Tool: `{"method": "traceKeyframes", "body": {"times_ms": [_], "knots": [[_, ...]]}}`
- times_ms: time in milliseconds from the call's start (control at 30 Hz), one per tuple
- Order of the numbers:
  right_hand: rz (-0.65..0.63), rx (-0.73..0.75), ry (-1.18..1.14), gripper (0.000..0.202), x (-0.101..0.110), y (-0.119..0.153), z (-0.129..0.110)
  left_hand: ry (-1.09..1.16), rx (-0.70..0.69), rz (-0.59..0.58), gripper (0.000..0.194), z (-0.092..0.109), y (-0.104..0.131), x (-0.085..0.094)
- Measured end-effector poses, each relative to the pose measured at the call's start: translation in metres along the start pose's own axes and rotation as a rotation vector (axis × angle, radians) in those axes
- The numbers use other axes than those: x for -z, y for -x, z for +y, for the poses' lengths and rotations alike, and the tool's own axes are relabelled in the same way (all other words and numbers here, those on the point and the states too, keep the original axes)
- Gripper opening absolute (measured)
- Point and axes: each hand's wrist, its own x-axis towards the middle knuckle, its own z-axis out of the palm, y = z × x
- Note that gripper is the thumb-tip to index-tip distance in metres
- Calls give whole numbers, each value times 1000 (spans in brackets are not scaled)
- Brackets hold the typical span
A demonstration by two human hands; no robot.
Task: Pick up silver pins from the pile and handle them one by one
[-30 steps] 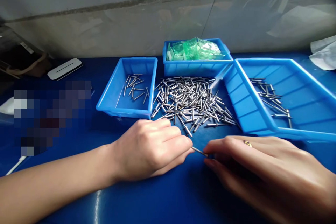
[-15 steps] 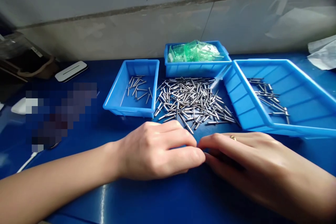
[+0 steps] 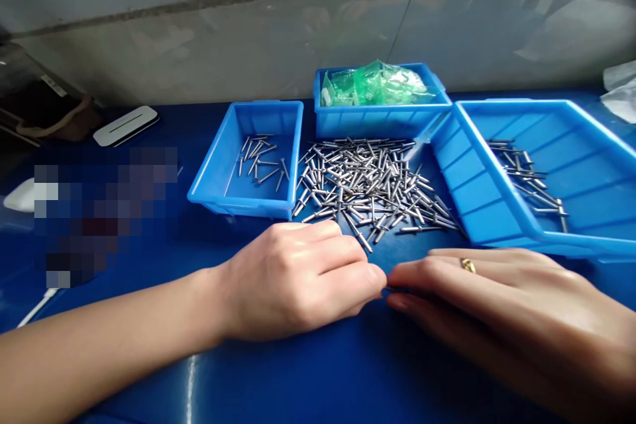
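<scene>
My left hand (image 3: 303, 278) is closed, thumb and fingers pressed together, its tips almost touching those of my right hand (image 3: 497, 308). The right fingers pinch together too, with a gold ring (image 3: 468, 266) on one of them. A thin dark sliver shows between the fingertips, but it is too small to name. Just beyond my hands lies a loose pile of metal blind rivets (image 3: 370, 179) on the blue table (image 3: 278, 384). Left of the pile, a blue bin (image 3: 233, 200) holds several screws (image 3: 259, 158). In the right blue bin (image 3: 586, 165) lie several rivets (image 3: 529, 175).
Behind the pile stands another blue bin (image 3: 387, 120) with green plastic bags (image 3: 370, 84). A white flat device (image 3: 126, 126) lies at the back left, near a pixelated patch and a white cable (image 3: 37, 308). The wall (image 3: 238, 53) closes off the back.
The view has shifted slightly, so the bins sit a little higher and wider apart. My fingertips remain together; the right fingers have closed more narrowly around the dark sliver.
</scene>
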Motion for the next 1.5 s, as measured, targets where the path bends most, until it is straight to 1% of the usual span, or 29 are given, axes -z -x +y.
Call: {"method": "traceKeyframes", "body": {"times_ms": [133, 333, 433, 567, 667, 767, 867, 1000, 1100, 1167, 1300, 1433, 1500], "knots": [[11, 20, 34, 51, 1, 0, 2, -17, -7, 25, 47, -1, -1, -3], [26, -9, 95, 49, 3, -4, 4, -53, 10, 24, 52, -2, -3, -5], [11, -7, 78, 45, 4, -3, 4, 17, 49, 41, 45, -3, -3, -4], [-14, 12, 96, 38, 3, 1, 7, 135, 98, 25, 39, -6, -3, 0], [-27, 10, 105, 38, 1, 2, 7, 110, 54, 31, 38, -6, -2, 0], [-33, -3, 81, 36, 2, 1, 5, 70, -39, 56, 31, -6, -2, -1], [-40, -1, 71, 31, 3, 2, 3, 83, -85, 57, 27, -6, -1, -2], [-58, -32, 18, 26, 3, 5, 3, 87, -81, 51, 26, -6, 1, -1], [-61, -39, 4, 24, 4, 6, 4, 57, -39, 49, 35, -4, 0, -1], [-41, -43, 14, 26, 6, 5, 5, 42, 1, 42, 38, -2, 0, -2], [-11, -32, 23, 31, 7, 0, 5, 11, 72, 37, 34, 2, 0, -4], [-2, 7, 34, 44, 4, 0, 1, -36, 71, 11, 35, 3, 1, -6], [8, -19, 33, 50, 4, 0, 0, -50, 66, 18, 36, 3, 1, -7]]}}
